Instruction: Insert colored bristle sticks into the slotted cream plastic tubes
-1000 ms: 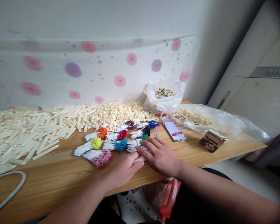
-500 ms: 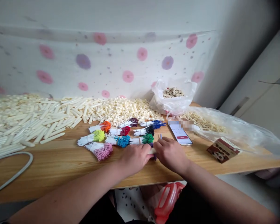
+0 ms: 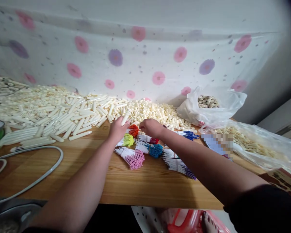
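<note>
My left hand (image 3: 118,130) is closed round a cream plastic pen barrel (image 3: 126,116), which points up and away from me. To its right, my right hand (image 3: 151,127) hovers with fingers curled down near the orange-tipped bundle (image 3: 134,130); what its fingertips hold, if anything, is hidden. Around both hands lie banded bundles of thin white refill-like sticks with coloured tips: yellow (image 3: 127,139), red (image 3: 150,139), blue-green (image 3: 155,150), pink (image 3: 135,159), dark blue (image 3: 190,135) and purple (image 3: 179,165). My right forearm covers part of some bundles.
Long cream barrels (image 3: 72,119) are heaped at left, small cream slotted pieces (image 3: 150,111) behind my hands. A white plastic bag (image 3: 190,108), a phone (image 3: 214,144), a clear bag of cream pieces (image 3: 249,144) and a brown box (image 3: 281,179) stand right. A white cable (image 3: 55,165) loops left.
Both hands have moved apart and up-left, away from the purple-tipped bundle. The left hand now carries the barrel near the heap. The camera view has shifted left.
</note>
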The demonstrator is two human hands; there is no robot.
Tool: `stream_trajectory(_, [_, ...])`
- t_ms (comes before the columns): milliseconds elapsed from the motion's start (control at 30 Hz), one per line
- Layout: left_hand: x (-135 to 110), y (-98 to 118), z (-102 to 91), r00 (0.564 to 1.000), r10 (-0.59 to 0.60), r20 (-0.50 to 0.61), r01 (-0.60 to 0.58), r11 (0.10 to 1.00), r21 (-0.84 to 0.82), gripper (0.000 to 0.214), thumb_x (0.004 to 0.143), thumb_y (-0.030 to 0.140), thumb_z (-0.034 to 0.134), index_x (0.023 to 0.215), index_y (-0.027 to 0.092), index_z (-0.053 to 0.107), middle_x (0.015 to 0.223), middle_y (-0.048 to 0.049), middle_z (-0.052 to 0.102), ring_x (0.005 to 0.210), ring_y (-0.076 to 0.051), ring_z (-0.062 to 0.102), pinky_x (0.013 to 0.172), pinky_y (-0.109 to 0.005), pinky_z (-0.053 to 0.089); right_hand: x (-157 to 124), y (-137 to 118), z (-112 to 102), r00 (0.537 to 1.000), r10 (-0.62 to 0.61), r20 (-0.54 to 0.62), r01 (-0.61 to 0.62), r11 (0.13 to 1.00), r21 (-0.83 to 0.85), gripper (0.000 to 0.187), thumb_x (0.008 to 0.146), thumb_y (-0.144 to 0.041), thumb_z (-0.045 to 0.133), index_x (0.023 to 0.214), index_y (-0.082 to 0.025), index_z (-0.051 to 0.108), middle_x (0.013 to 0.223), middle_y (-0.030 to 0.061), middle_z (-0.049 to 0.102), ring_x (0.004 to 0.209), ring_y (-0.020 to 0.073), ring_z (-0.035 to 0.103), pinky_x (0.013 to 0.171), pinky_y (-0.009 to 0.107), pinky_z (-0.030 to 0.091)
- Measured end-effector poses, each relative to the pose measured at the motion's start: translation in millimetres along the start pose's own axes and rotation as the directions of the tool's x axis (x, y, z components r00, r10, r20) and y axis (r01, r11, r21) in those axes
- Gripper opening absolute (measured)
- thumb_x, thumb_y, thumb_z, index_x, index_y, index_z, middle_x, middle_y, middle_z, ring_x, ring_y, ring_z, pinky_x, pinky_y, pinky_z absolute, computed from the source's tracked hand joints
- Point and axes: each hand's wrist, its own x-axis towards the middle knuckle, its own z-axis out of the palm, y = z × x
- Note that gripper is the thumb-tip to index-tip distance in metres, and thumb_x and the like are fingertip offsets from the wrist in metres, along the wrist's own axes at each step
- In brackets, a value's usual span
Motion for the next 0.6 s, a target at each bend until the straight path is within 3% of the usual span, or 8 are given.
stream_trajectory(133, [1,-9,6.9,0.999,0.028,0.024,-0.03,0.998,0.057,0.021,0.08,0.036,0.052,0.084,0.018,0.06,0.081,-0.0072,0.068,0.073,-0.021,0.062,0.062,-0.028,0.041,29,-7,21,0.992,0.093,0.081,-0.089,0.994,-0.057,0.019,0.083,-0.025,0.055,0.093,-0.016,0.068,0.09,0.009,0.069,0.082,0.0184,0.061,0.069,0.027,0.043])
stream_trajectory(300, [6,-12,11.2,0.998,0.032,0.047,-0.038,0.993,0.115,0.019,0.079,0.034,0.051,0.083,0.018,0.06,0.082,-0.0084,0.068,0.076,-0.024,0.062,0.064,-0.029,0.039,29,-12,28,0.985,0.14,0.098,-0.132,0.988,-0.082,0.021,0.088,-0.026,0.049,0.096,-0.014,0.065,0.093,0.0086,0.068,0.084,0.0178,0.061,0.072,0.031,0.046])
stream_trajectory(467, [10,-14,11.6,0.997,0.041,0.072,-0.055,0.977,0.207,0.023,0.08,0.036,0.048,0.087,0.017,0.061,0.08,-0.0102,0.067,0.076,-0.027,0.062,0.062,-0.031,0.038,18,-14,13,0.981,0.191,0.029,-0.188,0.979,-0.084,0.022,0.086,-0.02,0.047,0.098,-0.016,0.065,0.1,0.0106,0.068,0.085,0.0199,0.062,0.068,0.028,0.044])
stream_trajectory(600, [12,-12,6.6,0.996,0.054,0.067,-0.067,0.974,0.216,0.028,0.081,0.043,0.047,0.087,0.02,0.061,0.075,-0.0057,0.065,0.072,-0.024,0.061,0.059,-0.029,0.04,-14,-5,-11,0.971,0.223,-0.086,-0.231,0.969,-0.091,0.024,0.084,-0.016,0.044,0.098,-0.016,0.063,0.098,0.0107,0.066,0.08,0.0191,0.06,0.065,0.028,0.041])
